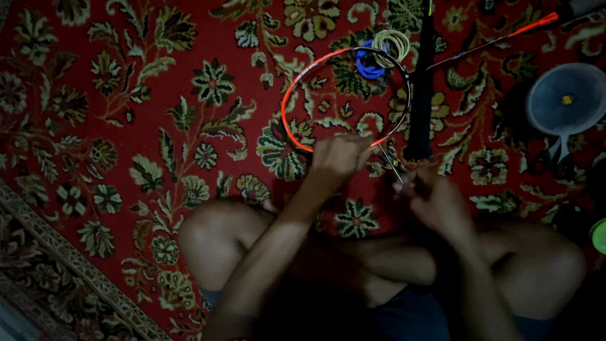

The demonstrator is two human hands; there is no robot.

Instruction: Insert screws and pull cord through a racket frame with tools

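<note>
A person sits cross-legged on a red carpet [126, 95] patterned with flowers and leaves, knees bare at the bottom of the view. The left hand [338, 158] is closed around the near rim of a racket frame [287, 104], an unstrung hoop that is orange on its left side and dark on its right, lying flat on the carpet just ahead of the legs. The right hand [432, 199] is held just to the right of the left, fingers pinched together on a thin pale string [390, 163] that runs slanting up toward the frame's lower edge. Inside the far end of the hoop lie a blue coil of string [368, 66] and a pale yellowish coil [392, 43], touching each other. A black racket handle [421, 95] lies upright in the view just right of the hoop. Farther right, an orange-tipped thin shaft [505, 39] crosses the carpet at a slant, and a grey round dish [566, 98] holds a small yellow piece.
</note>
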